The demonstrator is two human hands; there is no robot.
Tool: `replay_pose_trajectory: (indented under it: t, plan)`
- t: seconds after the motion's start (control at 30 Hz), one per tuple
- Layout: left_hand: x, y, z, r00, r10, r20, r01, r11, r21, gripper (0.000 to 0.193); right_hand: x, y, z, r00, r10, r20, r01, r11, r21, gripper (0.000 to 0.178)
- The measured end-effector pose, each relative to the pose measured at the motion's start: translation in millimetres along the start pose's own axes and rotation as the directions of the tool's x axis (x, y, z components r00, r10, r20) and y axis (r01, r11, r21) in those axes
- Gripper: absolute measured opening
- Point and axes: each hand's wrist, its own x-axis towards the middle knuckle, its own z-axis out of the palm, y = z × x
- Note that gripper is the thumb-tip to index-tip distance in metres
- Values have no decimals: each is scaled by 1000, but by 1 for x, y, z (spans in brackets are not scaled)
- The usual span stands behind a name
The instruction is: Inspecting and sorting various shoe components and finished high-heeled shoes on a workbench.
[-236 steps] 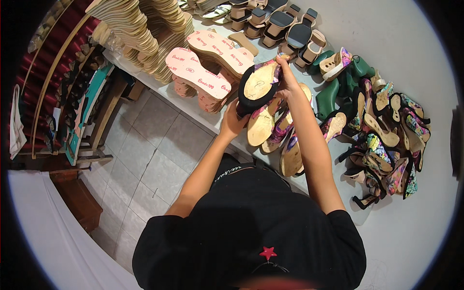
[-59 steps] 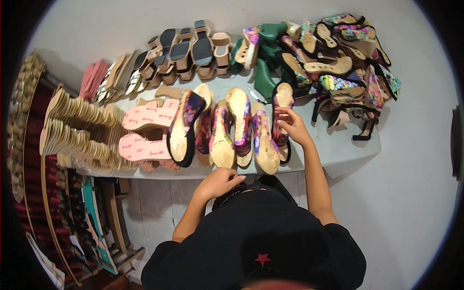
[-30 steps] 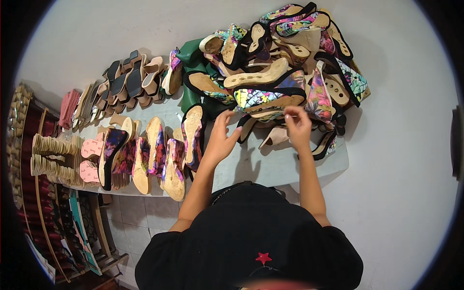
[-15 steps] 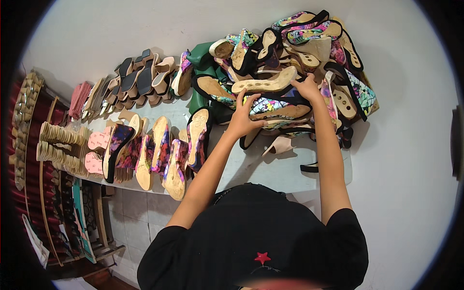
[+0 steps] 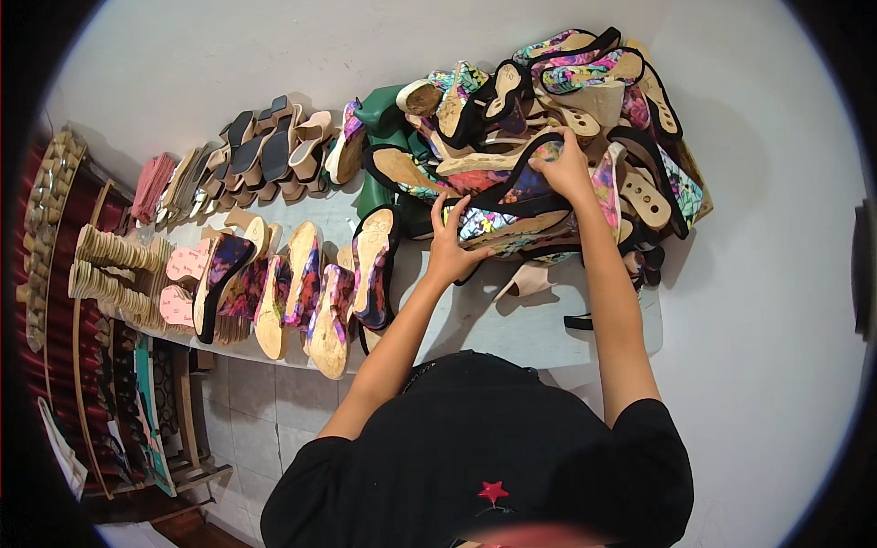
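We find the purple wedge shoe between twelve and one o'clock from the wearer's chest, on the near side of a heap of shoes on the bench, just above a bright patterned shoe. We see the right hand partly closed at about two o'clock on the purple one, thumb against its printed side and fingers over the raised end; the fingertips behind are hidden. The left hand, at about eight o'clock, is a wide C around the bright shoe's left end, thumb against the tan sole and fingers spread at the far edge; we cannot tell whether it presses the purple shoe too. We judge the purple wedge fairly light but bulky, its sole stiff, its cloth cover and black trim slightly soft, giving decent grip with little risk of breakage; neighbouring shoes could slide or snag it. We would take it across the thick wedge, with a second hold at the thin front. It lies on its side, its long axis running roughly from two to eight o'clock, the thick end seemingly toward two and the slim toe toward eight, though overlap hides part of it.
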Motion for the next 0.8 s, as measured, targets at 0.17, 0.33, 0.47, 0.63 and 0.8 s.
replay_pose_trajectory:
  t: [0.17,0.33,0.47,0.63,0.8]
  plan:
    - [-10,-12,1,994,-66,86,49,982,184,103,-9,-15,-29,912,-223,-343,312,922,229,57]
    - [-12,-20,-3,991,-39,126,25,993,113,105,-41,-23,-59,845,-132,-519,377,835,401,53]
    - [-24,-9,1,995,-87,-46,98,931,351,83,-84,-22,-44,899,96,-427,261,666,699,47]
    - [-25,43,-10,986,-37,164,128,798,-588,56,-147,-4,32,839,-104,-534,402,781,478,52]
    - [-35,43,-2,917,-256,307,376,297,-878,51,-196,-23,56,864,-370,-340,482,803,350,52]
